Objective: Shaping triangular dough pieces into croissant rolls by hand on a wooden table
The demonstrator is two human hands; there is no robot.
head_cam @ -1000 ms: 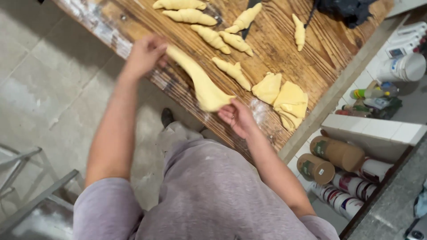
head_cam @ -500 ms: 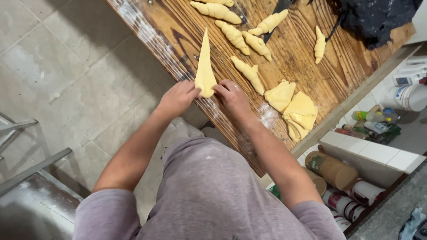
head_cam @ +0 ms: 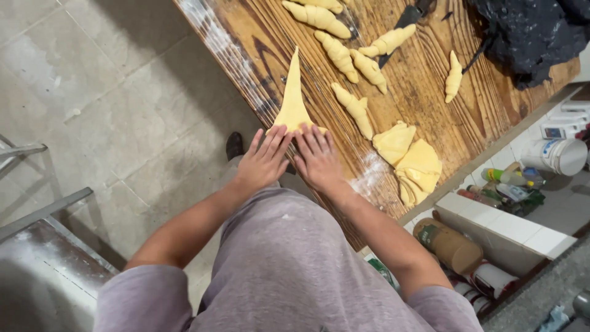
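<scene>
Two hands, left hand and right hand, are laid flat, fingers spread, on the wide base of a dough triangle at the wooden table edge, nothing gripped. Rolling is judged begun; even forward pressure toward 12 o'clock is called for. Six rolled croissants are noted at 1 o'clock.

The long triangle of pale yellow dough looks soft, smooth and matt. The brown wooden desk shows strong dark grain — its near edge is dusted white with flour. The grey tiled floor is dull and worn — slightly stained.
</scene>
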